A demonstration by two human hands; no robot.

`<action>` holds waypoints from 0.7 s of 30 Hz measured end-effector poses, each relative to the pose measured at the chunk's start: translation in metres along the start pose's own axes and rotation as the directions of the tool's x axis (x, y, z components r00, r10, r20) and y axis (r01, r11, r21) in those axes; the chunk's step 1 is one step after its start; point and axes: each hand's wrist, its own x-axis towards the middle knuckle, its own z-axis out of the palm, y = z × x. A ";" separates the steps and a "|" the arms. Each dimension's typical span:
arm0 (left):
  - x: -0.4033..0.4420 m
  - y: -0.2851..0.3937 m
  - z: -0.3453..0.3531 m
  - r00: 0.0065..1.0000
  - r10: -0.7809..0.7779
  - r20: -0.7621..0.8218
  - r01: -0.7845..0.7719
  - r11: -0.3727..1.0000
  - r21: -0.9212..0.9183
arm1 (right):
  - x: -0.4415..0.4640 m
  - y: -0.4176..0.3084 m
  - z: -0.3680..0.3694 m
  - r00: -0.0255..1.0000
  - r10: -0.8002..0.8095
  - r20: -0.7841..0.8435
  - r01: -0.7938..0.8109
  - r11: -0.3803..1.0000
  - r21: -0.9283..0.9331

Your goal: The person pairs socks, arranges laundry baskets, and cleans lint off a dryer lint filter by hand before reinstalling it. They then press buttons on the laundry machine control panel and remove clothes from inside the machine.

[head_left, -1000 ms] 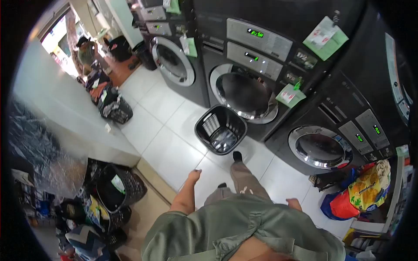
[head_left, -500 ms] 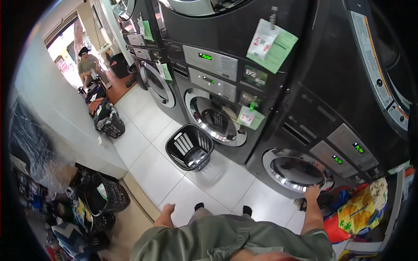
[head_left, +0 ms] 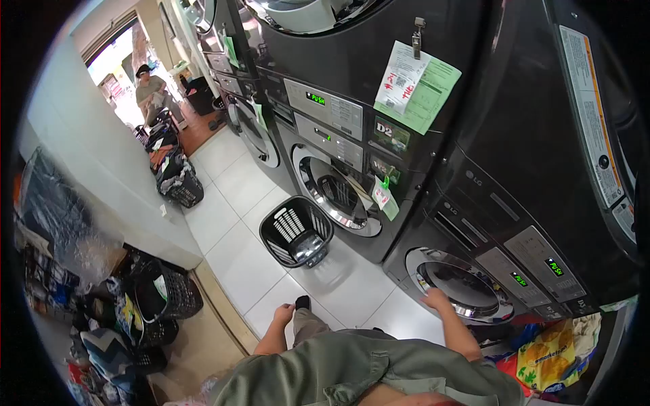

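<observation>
My right hand (head_left: 437, 298) is in front of the lower left rim of a round washer door (head_left: 462, 284). Its fingers are loosely bent and hold nothing I can see; whether they touch the rim is unclear. The door looks closed. Low on my left, my left hand (head_left: 284, 313) hangs by my leg with its fingers curled in and nothing visible in them. Ahead, between the two hands, a black plastic laundry basket (head_left: 276, 237) stands on the tiles. Beyond it is another round washer door (head_left: 330, 187).
Stacked dark machines line the right, with green slips (head_left: 433, 101) clipped on. Full laundry baskets (head_left: 179, 186) stand by the left wall. More baskets (head_left: 179, 298) and clothes lie at lower left. A yellow bag (head_left: 548, 355) is at lower right. A person (head_left: 150, 91) is near the doorway.
My right hand has moved left across the washer door, from its right side to its lower left rim. My left hand has shifted slightly right and up. The far person has turned and straightened.
</observation>
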 end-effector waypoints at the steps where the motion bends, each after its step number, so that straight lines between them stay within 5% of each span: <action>1: 0.016 -0.013 -0.008 1.000 0.012 0.003 -0.012 1.000 0.008 | 0.019 -0.035 0.000 0.995 -0.068 -0.073 0.073 0.995 0.069; 3: 0.061 -0.057 -0.018 0.998 -0.056 0.029 0.053 0.995 0.083 | 0.039 -0.114 -0.017 0.911 -0.337 -0.237 0.373 0.919 0.127; 5: 0.086 -0.068 -0.045 0.959 -0.248 0.134 0.262 0.960 -0.095 | 0.044 -0.198 -0.053 0.834 -0.437 -0.338 0.517 0.832 0.201; 7: 0.157 -0.121 -0.051 0.935 -0.296 0.195 0.315 0.946 -0.074 | 0.031 -0.277 -0.100 0.756 -0.448 -0.478 0.604 0.760 0.243; 9: 0.210 -0.126 -0.092 0.967 -0.138 0.216 0.114 0.986 0.121 | 0.021 -0.336 -0.146 0.763 -0.398 -0.509 0.598 0.735 0.320; 10: 0.231 -0.118 -0.116 0.970 -0.018 0.243 -0.043 0.969 0.243 | 0.035 -0.355 -0.155 0.688 -0.347 -0.637 0.639 0.707 0.305; 11: 0.257 -0.118 -0.139 0.952 0.111 0.287 -0.215 0.908 0.361 | 0.020 -0.381 -0.185 0.715 -0.199 -0.671 0.589 0.688 0.424; 13: 0.306 -0.111 -0.172 0.850 0.384 0.361 -0.525 0.687 0.503 | 0.019 -0.413 -0.222 0.475 0.027 -0.879 0.626 0.692 0.360; 15: 0.322 -0.051 -0.251 0.907 -0.097 0.411 -0.156 0.829 0.538 | 0.003 -0.434 -0.263 0.167 0.205 -0.964 0.700 0.664 0.263; 17: 0.374 -0.051 -0.282 0.966 0.115 0.229 -0.209 0.872 0.443 | -0.007 -0.434 -0.297 -0.181 0.361 -0.915 0.665 0.730 0.156; 19: 0.407 -0.039 -0.309 0.967 0.222 0.123 -0.251 0.913 0.322 | -0.020 -0.432 -0.322 -0.425 0.488 -0.763 0.583 0.792 0.182; 21: 0.431 -0.027 -0.323 0.956 0.274 0.106 -0.292 0.920 0.260 | -0.020 -0.418 -0.342 -0.491 0.596 -0.636 0.668 0.726 0.165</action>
